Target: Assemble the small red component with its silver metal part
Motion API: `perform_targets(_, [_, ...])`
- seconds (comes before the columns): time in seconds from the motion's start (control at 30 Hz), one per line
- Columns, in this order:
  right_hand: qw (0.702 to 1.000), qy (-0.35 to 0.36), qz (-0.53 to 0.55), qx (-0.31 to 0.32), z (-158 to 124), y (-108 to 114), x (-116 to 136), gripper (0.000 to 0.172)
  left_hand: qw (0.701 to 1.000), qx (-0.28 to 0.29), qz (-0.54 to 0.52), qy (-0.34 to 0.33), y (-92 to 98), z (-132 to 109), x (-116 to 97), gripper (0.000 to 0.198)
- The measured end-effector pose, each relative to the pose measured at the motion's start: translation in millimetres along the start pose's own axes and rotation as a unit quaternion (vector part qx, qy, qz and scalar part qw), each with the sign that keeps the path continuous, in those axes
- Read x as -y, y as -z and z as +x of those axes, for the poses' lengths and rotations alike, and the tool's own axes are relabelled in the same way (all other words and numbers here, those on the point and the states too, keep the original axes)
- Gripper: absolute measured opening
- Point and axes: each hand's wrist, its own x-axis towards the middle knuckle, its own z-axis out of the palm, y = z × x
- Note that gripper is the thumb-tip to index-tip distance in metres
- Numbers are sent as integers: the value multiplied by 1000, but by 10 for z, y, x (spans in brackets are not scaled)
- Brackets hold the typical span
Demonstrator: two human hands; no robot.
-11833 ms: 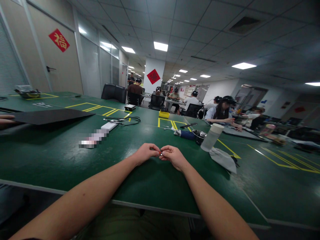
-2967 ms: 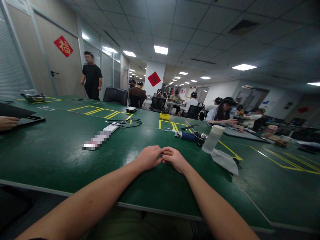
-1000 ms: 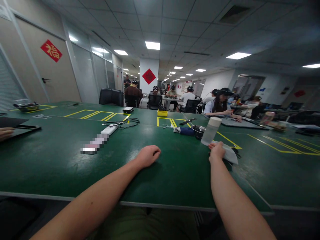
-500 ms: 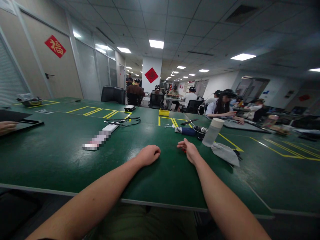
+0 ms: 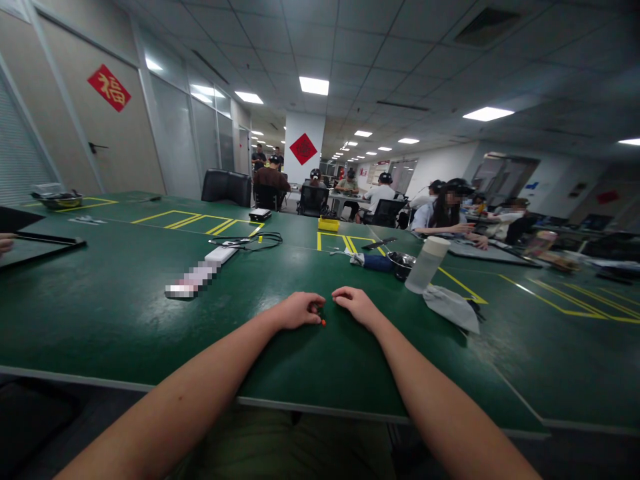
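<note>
On the green table in front of me, my left hand rests with its fingers curled in. A dark spot shows inside the curl, but I cannot make out what it is. A small orange piece sits right by the left thumb tip; whether it is held or lies on the table I cannot tell. Just to the right is my right hand, its fingers stretched out to the left towards my left hand. A narrow gap separates the two hands. No object shows in the right hand, though its palm is hidden.
To the right stand a bottle with a white lid, a grey cloth pouch and a metal bowl. A white power strip with black cables lies left. A yellow box stands farther back. Other people sit beyond.
My right hand has moved left, close to my left hand. Orange that showed under the right hand is gone from there; an orange piece now shows by the left thumb.
</note>
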Motion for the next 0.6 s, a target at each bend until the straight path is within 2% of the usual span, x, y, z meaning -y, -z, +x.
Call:
perform_targets(0.1, [996,34,-75,29,-18,-18,58,23,1000,2,-14,-11,-13,3,-29,56])
perform_targets(0.2, [989,49,-122,67,-44,-61,131,25,998,-20,65,-12,13,1,-64,42])
perform_targets(0.3, [984,34,-121,123,-70,-83,168,24,991,-24,133,-12,54,-12,-77,23])
perform_targets(0.37, [980,29,-127,150,-80,-94,178,25,990,-10,143,-5,59,-20,-79,23])
perform_targets(0.5, [969,46,-180,161,-79,-137,199,25,984,-9,177,3,-5,-18,-97,35])
perform_targets(0.6, [966,54,-205,150,-70,-170,211,21,978,-22,207,2,-64,-6,-111,26])
